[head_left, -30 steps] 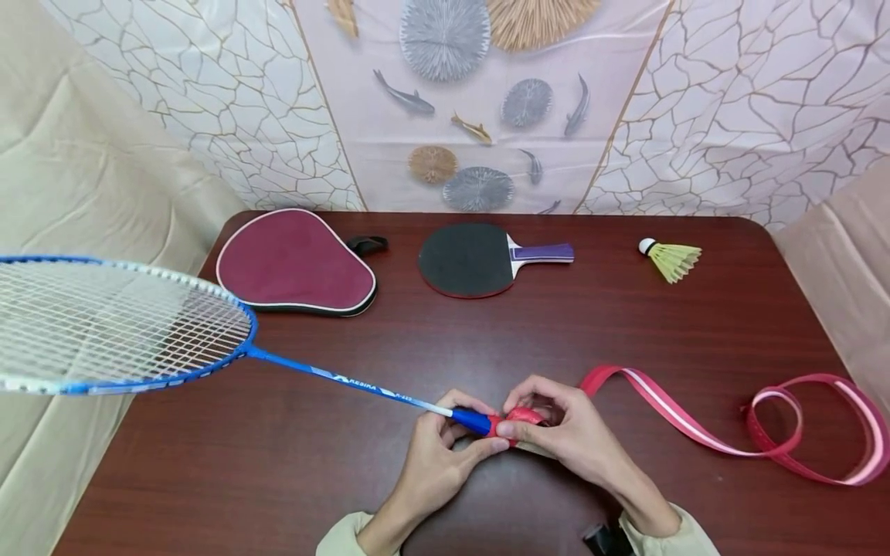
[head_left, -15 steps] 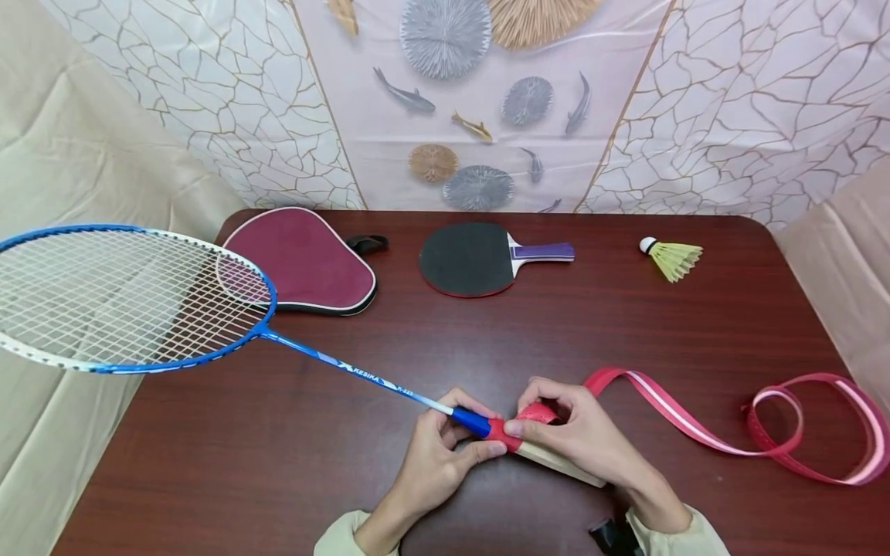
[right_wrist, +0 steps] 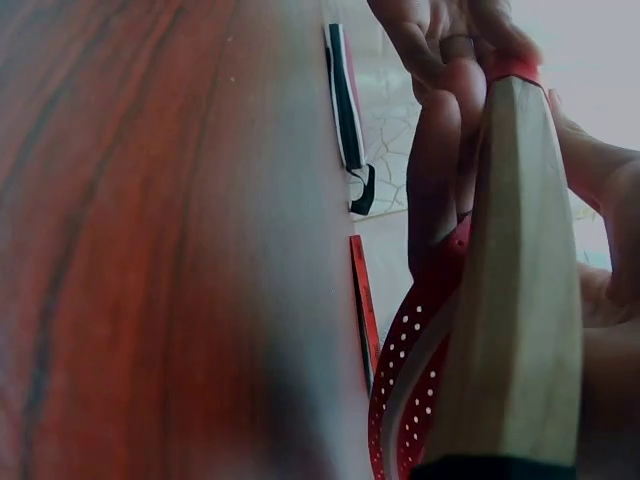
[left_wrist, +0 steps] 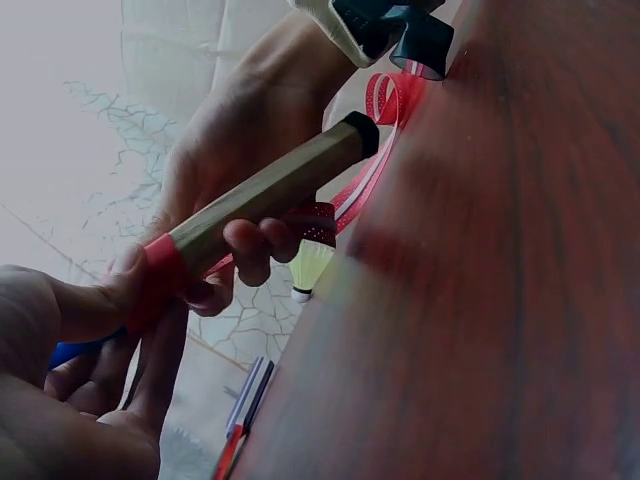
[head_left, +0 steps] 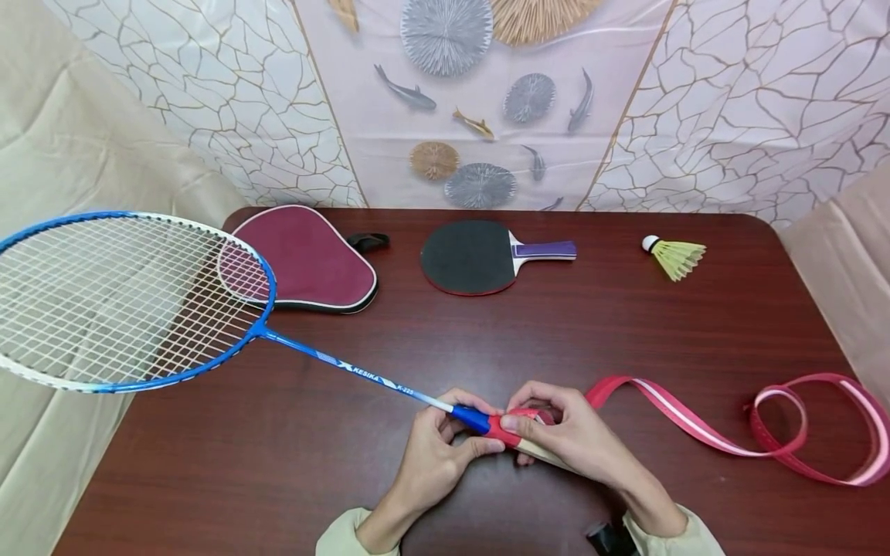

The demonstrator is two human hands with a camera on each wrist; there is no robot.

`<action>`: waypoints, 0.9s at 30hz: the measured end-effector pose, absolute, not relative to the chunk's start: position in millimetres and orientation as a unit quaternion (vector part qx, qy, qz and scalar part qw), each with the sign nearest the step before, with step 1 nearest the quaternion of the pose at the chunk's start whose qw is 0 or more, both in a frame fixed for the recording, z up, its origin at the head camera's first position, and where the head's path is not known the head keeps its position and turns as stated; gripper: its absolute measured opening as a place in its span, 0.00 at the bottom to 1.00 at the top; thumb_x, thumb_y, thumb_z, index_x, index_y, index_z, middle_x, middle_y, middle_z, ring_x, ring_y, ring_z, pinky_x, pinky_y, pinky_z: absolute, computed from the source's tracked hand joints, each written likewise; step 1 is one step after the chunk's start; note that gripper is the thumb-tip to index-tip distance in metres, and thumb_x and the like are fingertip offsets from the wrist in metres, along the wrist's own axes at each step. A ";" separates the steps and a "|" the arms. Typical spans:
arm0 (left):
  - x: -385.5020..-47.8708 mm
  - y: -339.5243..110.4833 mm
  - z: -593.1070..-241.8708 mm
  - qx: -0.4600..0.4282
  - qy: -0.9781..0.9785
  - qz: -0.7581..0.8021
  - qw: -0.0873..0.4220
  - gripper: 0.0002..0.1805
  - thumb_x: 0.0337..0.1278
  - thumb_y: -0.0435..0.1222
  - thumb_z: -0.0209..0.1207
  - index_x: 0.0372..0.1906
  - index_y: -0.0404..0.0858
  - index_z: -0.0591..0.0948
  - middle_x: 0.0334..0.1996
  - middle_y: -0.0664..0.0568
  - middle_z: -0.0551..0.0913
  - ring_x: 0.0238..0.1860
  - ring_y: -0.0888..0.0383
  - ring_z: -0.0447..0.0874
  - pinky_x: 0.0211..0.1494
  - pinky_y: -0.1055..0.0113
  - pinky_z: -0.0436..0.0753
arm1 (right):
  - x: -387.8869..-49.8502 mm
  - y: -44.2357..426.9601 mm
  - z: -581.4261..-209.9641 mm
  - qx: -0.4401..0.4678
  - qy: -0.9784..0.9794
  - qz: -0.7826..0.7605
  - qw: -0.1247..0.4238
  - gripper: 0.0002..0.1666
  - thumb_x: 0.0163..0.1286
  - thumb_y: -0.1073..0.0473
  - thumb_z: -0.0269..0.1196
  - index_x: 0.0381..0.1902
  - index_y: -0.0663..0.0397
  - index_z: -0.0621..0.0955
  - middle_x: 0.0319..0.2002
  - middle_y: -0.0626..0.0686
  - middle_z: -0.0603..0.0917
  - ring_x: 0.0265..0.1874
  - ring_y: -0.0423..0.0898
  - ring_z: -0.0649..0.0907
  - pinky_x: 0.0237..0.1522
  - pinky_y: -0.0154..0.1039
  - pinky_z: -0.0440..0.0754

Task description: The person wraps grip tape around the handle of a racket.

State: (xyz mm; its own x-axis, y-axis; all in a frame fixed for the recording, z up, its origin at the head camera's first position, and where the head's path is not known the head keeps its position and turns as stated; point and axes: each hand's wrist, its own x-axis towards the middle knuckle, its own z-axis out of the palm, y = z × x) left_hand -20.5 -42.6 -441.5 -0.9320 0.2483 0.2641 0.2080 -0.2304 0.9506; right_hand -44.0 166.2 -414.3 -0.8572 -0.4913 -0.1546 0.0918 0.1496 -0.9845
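Observation:
A blue and white badminton racket [head_left: 334, 361] is held above the table, its strung head out to the left. My left hand [head_left: 434, 463] grips it at the blue cone and the top of the handle, thumb on the red wrapped part. Below that wrap the wooden handle [left_wrist: 270, 190] is bare, with a black end cap [left_wrist: 362, 130]. My right hand [head_left: 573, 436] pinches the red perforated grip tape [head_left: 681, 421] against the handle, and its other fingers curl beneath the wood. From there the loose tape trails right across the table into a loop.
Along the back of the table [head_left: 389, 494] lie a maroon paddle case [head_left: 306, 259], a black table tennis bat [head_left: 467, 259] with a purple handle, and a yellow shuttlecock [head_left: 673, 257]. A black object [head_left: 608, 538] sits by the right cuff.
The racket has rolled, so its head shows more of its strung face. My right hand shifted right along the handle, then back left, still with the tape. The left hand's grip stays.

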 end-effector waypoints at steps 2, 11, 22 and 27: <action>-20.5 -41.8 -440.8 0.182 0.613 0.769 0.015 0.19 0.50 0.22 0.69 0.48 0.34 0.77 0.44 0.42 0.84 0.43 0.48 0.85 0.45 0.54 0.84 | -44.0 166.5 -414.4 -0.137 0.712 -0.650 0.229 0.09 0.69 0.58 0.66 0.42 0.56 0.79 0.23 0.61 0.84 0.19 0.62 0.83 0.22 0.49 0.84; -18.6 -34.9 -439.5 0.174 0.570 0.803 0.009 0.25 0.51 0.21 0.67 0.56 0.30 0.75 0.51 0.34 0.80 0.48 0.42 0.82 0.52 0.53 0.81 | -43.5 165.5 -417.2 -0.159 0.723 -0.662 0.114 0.09 0.62 0.66 0.70 0.37 0.54 0.79 0.20 0.54 0.81 0.15 0.56 0.79 0.14 0.41 0.79; -14.1 -33.3 -418.7 0.168 0.617 0.768 -0.041 0.16 0.46 0.19 0.69 0.43 0.27 0.80 0.39 0.41 0.82 0.38 0.53 0.85 0.42 0.54 0.85 | -43.9 165.1 -416.3 -0.183 0.713 -0.663 0.139 0.08 0.63 0.65 0.69 0.37 0.54 0.80 0.27 0.55 0.82 0.22 0.45 0.81 0.22 0.36 0.81; -15.5 -36.7 -420.9 0.169 0.626 0.760 -0.050 0.16 0.47 0.20 0.69 0.43 0.31 0.81 0.40 0.42 0.83 0.39 0.51 0.86 0.43 0.57 0.85 | -45.6 165.5 -415.5 -0.184 0.713 -0.663 0.134 0.05 0.64 0.66 0.68 0.36 0.54 0.82 0.35 0.57 0.85 0.29 0.51 0.86 0.32 0.39 0.84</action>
